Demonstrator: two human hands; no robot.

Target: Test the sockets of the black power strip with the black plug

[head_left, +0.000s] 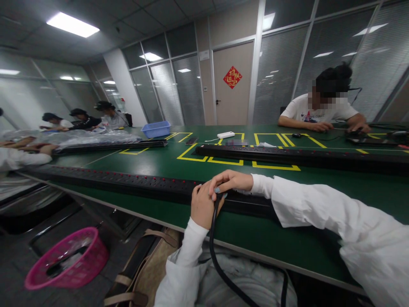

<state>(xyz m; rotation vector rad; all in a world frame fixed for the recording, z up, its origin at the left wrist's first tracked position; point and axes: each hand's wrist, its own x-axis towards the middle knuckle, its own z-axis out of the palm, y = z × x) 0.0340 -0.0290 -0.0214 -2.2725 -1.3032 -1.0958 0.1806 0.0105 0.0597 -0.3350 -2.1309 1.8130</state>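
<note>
A long black power strip [128,181] with a row of small red parts lies along the near edge of the green table. My left hand [203,204] is wrapped round the top of a thick black cable [213,249] beside the strip. From the right, my right hand [230,181] reaches over the strip, its fingers bent and resting against my left hand. Whatever lies between the fingertips of my right hand is hidden. The cable hangs down over the table edge towards my lap.
A second black strip [303,157] lies farther back, near a white device [226,135]. A blue basket [156,129] stands behind. A pink basket [67,260] is on the floor, beside a brown bag [153,268]. People sit across and at the left.
</note>
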